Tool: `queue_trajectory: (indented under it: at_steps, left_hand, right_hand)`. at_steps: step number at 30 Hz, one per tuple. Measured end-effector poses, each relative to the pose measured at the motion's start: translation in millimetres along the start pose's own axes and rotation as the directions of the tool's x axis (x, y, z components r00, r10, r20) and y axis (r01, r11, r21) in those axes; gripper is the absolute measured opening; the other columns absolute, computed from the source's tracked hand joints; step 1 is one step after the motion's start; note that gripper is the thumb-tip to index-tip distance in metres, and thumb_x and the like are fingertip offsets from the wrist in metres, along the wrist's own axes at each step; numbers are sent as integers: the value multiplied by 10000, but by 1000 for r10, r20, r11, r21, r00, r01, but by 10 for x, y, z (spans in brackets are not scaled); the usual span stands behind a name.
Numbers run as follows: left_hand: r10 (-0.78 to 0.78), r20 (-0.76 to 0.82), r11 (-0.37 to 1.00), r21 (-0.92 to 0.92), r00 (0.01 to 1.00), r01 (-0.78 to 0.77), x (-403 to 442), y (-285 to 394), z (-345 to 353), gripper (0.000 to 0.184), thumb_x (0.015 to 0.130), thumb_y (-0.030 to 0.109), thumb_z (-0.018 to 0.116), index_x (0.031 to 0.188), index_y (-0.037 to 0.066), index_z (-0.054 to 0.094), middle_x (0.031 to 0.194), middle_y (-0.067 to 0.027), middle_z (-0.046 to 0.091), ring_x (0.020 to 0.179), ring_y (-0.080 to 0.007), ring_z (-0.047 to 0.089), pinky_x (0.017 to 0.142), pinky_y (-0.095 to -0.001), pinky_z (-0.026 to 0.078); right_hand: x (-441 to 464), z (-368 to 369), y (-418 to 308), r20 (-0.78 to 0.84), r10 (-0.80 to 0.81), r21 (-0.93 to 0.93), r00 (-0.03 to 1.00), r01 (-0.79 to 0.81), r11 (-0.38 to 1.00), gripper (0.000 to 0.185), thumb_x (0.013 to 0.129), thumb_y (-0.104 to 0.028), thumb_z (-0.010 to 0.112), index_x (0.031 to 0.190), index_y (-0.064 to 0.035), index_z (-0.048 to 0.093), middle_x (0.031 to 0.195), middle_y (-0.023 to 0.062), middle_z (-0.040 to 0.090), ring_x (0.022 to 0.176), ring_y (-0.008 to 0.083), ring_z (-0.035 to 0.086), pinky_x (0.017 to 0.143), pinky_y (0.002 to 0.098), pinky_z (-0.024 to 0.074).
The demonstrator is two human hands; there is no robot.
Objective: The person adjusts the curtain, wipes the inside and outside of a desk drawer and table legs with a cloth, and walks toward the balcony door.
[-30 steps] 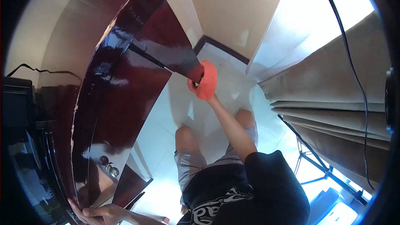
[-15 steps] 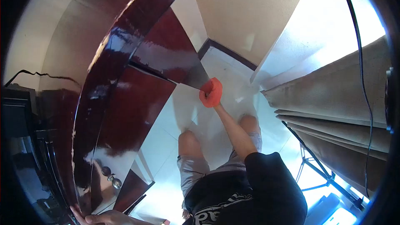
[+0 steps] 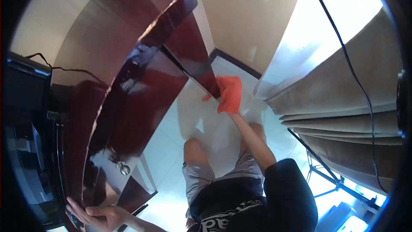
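Observation:
A glossy dark red wooden cabinet [image 3: 141, 94] with a curved, chipped top edge fills the left side. An orange cloth [image 3: 231, 93] covers my right hand [image 3: 230, 99] at the lower corner of the cabinet's side panel; the fingers are hidden under it. My left hand [image 3: 101, 218] is at the near end of the curved edge, palm up, its fingers spread and holding nothing. A round metal knob [image 3: 124, 169] sits on the cabinet front, above an angled dark red panel [image 3: 135, 195].
Black electronic equipment [image 3: 30, 146] stands at the far left, with a thin cable behind it. Grey-brown curtains [image 3: 343, 107] hang at the right, crossed by a black cord [image 3: 349, 66]. Below them is a black metal stand [image 3: 322, 169]. A pale tiled floor [image 3: 167, 146] lies beneath.
The cloth and my right hand have moved slightly right along the panel's corner. The cabinet has shifted in view as the camera turned. More of my left palm shows.

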State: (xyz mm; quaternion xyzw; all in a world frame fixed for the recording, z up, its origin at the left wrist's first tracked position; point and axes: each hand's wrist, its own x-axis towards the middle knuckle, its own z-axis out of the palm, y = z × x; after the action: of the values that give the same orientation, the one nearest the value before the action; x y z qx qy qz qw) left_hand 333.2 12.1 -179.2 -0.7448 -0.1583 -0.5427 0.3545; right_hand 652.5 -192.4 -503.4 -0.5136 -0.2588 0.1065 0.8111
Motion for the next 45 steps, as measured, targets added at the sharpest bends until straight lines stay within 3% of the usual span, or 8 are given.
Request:
queue_trajectory:
  at_steps: [2,4,8,16,22,36,41,45]
  left_hand:
    - [163,-41,979,135,986,-156,-123,-76,34,288,1033,134,450,1187,-37,623,1233,-166,644,1194,-342,589,1070,-537,428]
    - [191,9,978,-91,982,-189,-426,313,2,328,1004,119,474,1287,-34,540,1414,-230,475,1355,-416,401,1119,-594,328]
    - [299,358,604,-788,884,115,-1459,1023,187,260,871,44,571,1125,61,620,1282,-177,580,1217,-374,537,1028,-538,398]
    - [127,987,168,-119,98,979,-3276,1509,544,302,917,-27,542,1210,-2,608,1159,-134,668,1145,-219,611,983,-337,470]
    - [12,995,-10,-101,101,995,-3863,1350,673,301,946,-36,467,1211,-11,607,1129,-129,674,1022,-198,638,922,-324,492]
    - [117,993,95,-20,9,995,-3742,1296,394,285,962,1,464,1216,-1,594,1100,-136,677,964,-202,652,852,-327,516]
    - [135,991,98,-11,-3,995,-3535,1364,437,274,970,32,494,1224,0,591,1088,-146,682,1018,-204,649,898,-329,505]
    - [187,982,-10,-21,22,1000,-3388,1477,522,295,996,105,518,1248,-42,557,1153,-152,658,1076,-204,627,962,-330,473]
  right_hand:
    - [-33,155,-123,-238,-41,47,970,54,997,270,862,-166,636,1084,-12,639,1140,81,629,1032,149,582,825,289,469]
    - [-63,157,69,-341,-43,26,939,55,998,298,876,-177,639,1135,-33,609,1193,73,592,1091,163,550,873,309,455]
    - [513,960,-1199,-366,-290,-233,884,215,948,355,855,-154,645,1169,-22,543,1102,158,588,1013,296,576,832,389,457]
    - [641,764,-714,-91,-599,-586,796,443,678,395,772,-203,796,1069,-18,611,1000,128,645,972,305,616,829,394,470]
    - [267,360,164,-78,-162,-492,984,103,864,479,719,-252,811,1090,-28,607,1037,154,642,1011,363,610,881,448,469]
    - [-497,-193,1695,-141,-193,-773,971,14,635,554,775,-64,681,1294,-59,486,1263,153,521,1208,363,496,1018,445,401]
    - [-824,-602,2423,-12,168,-806,986,-110,581,515,801,-77,626,1295,-71,479,1274,158,549,1193,363,523,1007,428,422]
    - [-575,-494,1249,-51,410,-627,911,-349,697,461,852,-86,553,1306,-65,475,1250,154,568,1190,328,532,1010,405,419]
